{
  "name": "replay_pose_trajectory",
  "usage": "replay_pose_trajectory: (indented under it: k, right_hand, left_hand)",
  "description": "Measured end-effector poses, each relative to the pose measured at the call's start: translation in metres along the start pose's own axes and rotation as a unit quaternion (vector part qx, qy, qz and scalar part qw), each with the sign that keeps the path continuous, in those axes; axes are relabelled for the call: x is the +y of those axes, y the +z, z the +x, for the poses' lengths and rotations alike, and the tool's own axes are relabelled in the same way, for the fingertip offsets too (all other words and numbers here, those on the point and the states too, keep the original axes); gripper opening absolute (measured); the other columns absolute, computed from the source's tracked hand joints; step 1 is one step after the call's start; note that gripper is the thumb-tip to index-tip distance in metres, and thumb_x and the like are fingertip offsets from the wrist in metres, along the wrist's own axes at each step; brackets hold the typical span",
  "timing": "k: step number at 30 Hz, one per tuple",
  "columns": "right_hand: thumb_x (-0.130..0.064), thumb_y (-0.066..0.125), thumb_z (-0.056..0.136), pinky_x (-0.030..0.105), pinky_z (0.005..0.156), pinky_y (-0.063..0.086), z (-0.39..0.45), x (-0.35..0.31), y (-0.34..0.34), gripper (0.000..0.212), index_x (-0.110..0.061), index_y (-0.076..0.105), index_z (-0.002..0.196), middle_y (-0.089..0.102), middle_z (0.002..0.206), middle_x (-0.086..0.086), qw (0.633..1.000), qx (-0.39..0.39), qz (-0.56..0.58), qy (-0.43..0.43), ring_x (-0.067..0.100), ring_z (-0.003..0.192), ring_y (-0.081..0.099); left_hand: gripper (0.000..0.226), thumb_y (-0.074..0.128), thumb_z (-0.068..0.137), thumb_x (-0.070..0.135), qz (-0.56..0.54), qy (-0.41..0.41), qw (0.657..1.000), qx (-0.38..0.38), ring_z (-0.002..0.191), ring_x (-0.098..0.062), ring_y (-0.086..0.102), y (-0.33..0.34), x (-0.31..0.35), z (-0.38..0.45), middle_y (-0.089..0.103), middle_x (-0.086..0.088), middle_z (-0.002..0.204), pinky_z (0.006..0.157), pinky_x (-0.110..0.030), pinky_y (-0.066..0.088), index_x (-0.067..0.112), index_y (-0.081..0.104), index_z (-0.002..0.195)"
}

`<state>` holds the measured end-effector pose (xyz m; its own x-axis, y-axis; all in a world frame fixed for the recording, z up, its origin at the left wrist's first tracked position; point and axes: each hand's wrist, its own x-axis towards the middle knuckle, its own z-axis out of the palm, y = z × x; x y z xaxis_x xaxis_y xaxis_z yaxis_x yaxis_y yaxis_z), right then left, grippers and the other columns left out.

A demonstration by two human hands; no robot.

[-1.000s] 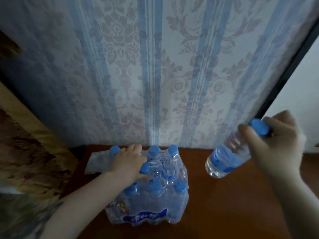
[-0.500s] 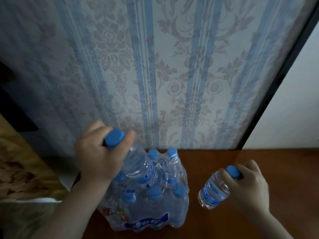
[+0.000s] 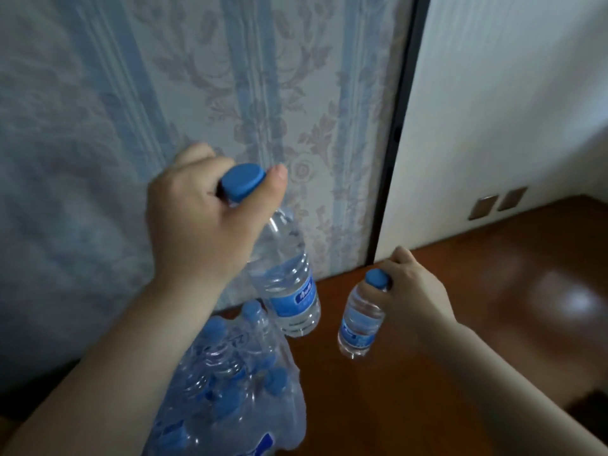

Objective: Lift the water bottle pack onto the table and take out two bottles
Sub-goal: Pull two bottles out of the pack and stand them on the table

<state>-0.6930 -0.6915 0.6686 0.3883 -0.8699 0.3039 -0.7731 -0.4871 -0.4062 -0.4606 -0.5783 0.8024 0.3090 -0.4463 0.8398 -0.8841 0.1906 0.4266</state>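
The shrink-wrapped pack of water bottles (image 3: 237, 386) with blue caps stands on the brown wooden table (image 3: 427, 373) at the lower left. My left hand (image 3: 200, 225) grips the neck of one clear bottle (image 3: 289, 284) with a blue cap and blue label, held in the air above and just right of the pack. My right hand (image 3: 414, 294) holds a second bottle (image 3: 360, 320) by its blue cap, upright with its base at or just above the table, right of the pack.
A blue floral-striped wall runs along the table's back edge. A dark vertical strip (image 3: 394, 133) separates it from a white wall with two brown wall plates (image 3: 496, 203). Bare tabletop stretches to the right, with a bright glare patch.
My left hand has lifted its bottle up and to the right, out of the pack. My right hand has brought its bottle upright and lower toward the table. The view has swung right.
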Motion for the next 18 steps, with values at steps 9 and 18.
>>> replay_pose_trajectory:
  k: [9, 18]
  right_hand:
    - [-0.05, 0.061, 0.08, 0.018, 0.05, 0.035, 0.053, 0.085, -0.018, 0.031, -0.026, 0.061, 0.1, 0.041, 0.082, -0.013, 0.984, -0.118, -0.049, -0.126, 0.0, 0.058, 0.044]
    - [-0.037, 0.065, 0.09, 0.03, 0.062, 0.044, 0.114, 0.138, -0.017, 0.031, -0.022, 0.058, 0.116, 0.047, 0.096, -0.007, 0.947, -0.218, -0.071, -0.227, 0.013, 0.077, 0.051]
  left_hand:
    - [0.057, 0.06, 0.079, 0.057, 0.169, -0.071, 0.957, -0.223, 0.044, -0.019, 0.042, 0.144, 0.024, -0.074, 0.04, -0.004, 0.059, 0.042, -0.027, 0.026, 0.012, 0.042, 0.05]
    - [0.056, 0.06, 0.08, 0.064, 0.269, -0.191, 0.89, -0.315, 0.049, -0.014, 0.043, 0.218, 0.009, -0.086, 0.042, 0.003, 0.066, 0.045, -0.026, 0.025, 0.021, 0.039, 0.052]
